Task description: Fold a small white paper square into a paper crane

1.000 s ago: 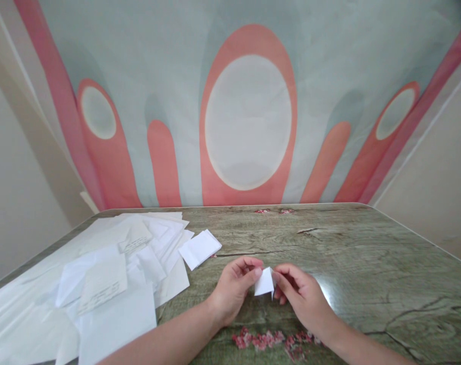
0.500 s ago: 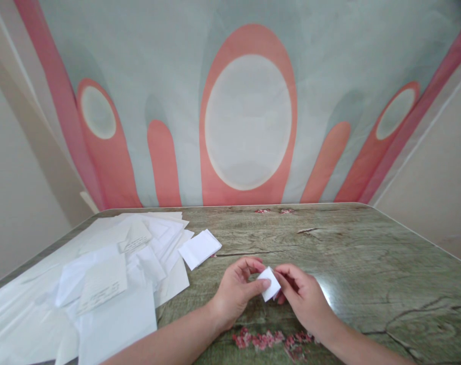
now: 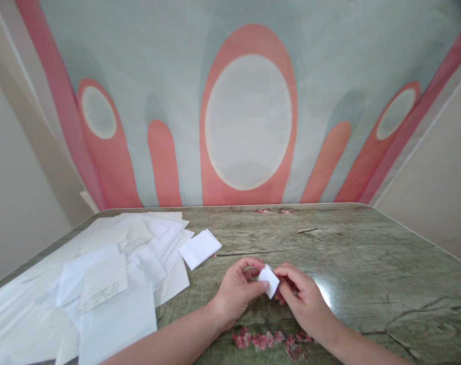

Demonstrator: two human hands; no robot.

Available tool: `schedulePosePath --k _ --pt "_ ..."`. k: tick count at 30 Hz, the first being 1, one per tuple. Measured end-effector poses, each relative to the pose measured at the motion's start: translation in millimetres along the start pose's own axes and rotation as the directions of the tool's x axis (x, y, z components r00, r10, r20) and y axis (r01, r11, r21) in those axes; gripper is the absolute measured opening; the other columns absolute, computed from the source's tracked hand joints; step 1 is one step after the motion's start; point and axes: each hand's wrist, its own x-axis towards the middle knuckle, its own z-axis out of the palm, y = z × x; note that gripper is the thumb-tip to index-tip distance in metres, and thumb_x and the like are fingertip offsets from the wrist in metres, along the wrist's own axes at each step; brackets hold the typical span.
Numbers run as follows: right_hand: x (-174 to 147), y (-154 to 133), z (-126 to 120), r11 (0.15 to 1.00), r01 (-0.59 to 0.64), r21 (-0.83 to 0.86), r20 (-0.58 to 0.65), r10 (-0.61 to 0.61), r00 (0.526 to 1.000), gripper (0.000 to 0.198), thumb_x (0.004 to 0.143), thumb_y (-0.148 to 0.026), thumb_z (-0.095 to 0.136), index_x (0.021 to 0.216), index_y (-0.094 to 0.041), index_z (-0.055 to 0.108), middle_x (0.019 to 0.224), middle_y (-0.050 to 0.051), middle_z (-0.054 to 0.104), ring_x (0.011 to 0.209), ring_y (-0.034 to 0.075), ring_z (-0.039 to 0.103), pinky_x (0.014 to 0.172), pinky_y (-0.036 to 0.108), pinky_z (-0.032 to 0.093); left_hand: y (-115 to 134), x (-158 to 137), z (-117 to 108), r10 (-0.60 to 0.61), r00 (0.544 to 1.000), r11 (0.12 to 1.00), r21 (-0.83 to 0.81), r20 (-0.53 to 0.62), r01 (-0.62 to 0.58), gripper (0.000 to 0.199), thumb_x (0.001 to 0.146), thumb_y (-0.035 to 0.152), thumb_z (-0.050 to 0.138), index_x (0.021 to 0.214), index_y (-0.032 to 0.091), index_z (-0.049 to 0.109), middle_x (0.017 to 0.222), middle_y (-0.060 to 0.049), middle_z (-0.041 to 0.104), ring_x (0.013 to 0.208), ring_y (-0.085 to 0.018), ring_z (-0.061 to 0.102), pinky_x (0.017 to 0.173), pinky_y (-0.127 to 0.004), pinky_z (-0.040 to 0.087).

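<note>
A small folded piece of white paper (image 3: 269, 282) is held just above the table, between my two hands. My left hand (image 3: 240, 284) pinches it from the left, thumb on the near face and fingers behind. From the right, the fingertips of my right hand (image 3: 301, 294) close on its right edge; part of that grip is hidden behind the thumb and the paper. Beyond my left hand lies a larger folded white paper (image 3: 200, 249), flat on the wood-patterned table (image 3: 348, 253).
Overlapping white sheets and envelopes (image 3: 118, 324) cover the table's left side, some with lines of writing. Pink flower prints (image 3: 259, 338) mark the tabletop near my wrists. A wall hanging with coral and grey-green shapes (image 3: 249, 195) rises behind the far edge.
The small folded paper has tilted slightly in my fingers, and my right fingertips have shifted a little along its right edge. The paper pile has not moved.
</note>
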Motion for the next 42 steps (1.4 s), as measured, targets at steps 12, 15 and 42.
schedulePosePath --k 12,15,42 --pt "0.9 -4.5 -2.0 0.998 0.013 -0.068 -0.001 -0.013 1.0 0.013 0.085 -0.024 0.048 0.084 -0.018 0.059 0.083 0.005 0.056 0.071 0.015 0.056 0.06 0.024 0.045 -1.3 1.2 0.4 -0.075 0.997 0.997 0.007 -0.034 0.075 0.045 0.058 0.015 0.077 0.091 0.015 0.047 0.078 -0.003 0.062 0.074 -0.014 0.057 0.068 -0.026 0.042" --pt "2.4 -4.5 -2.1 0.998 0.011 -0.067 -0.012 -0.012 1.0 0.015 0.084 -0.028 0.051 0.085 -0.018 0.062 0.083 0.005 0.058 0.072 0.016 0.057 0.061 0.024 0.046 -1.1 1.3 1.9 -0.067 0.996 0.997 0.029 -0.061 0.069 0.045 0.058 0.016 0.076 0.091 0.016 0.046 0.079 -0.003 0.061 0.076 -0.015 0.058 0.068 -0.027 0.043" --pt "0.8 -3.4 0.6 0.967 0.106 -0.232 -0.012 -0.111 0.994 0.012 0.078 -0.031 0.06 0.079 -0.02 0.062 0.076 0.003 0.06 0.065 0.015 0.056 0.059 0.025 0.047 5.5 0.2 2.0 -0.016 0.993 0.947 0.316 -0.114 0.051 0.031 0.065 0.036 0.072 0.084 0.013 0.063 0.076 -0.005 0.065 0.071 -0.016 0.058 0.064 -0.025 0.044"
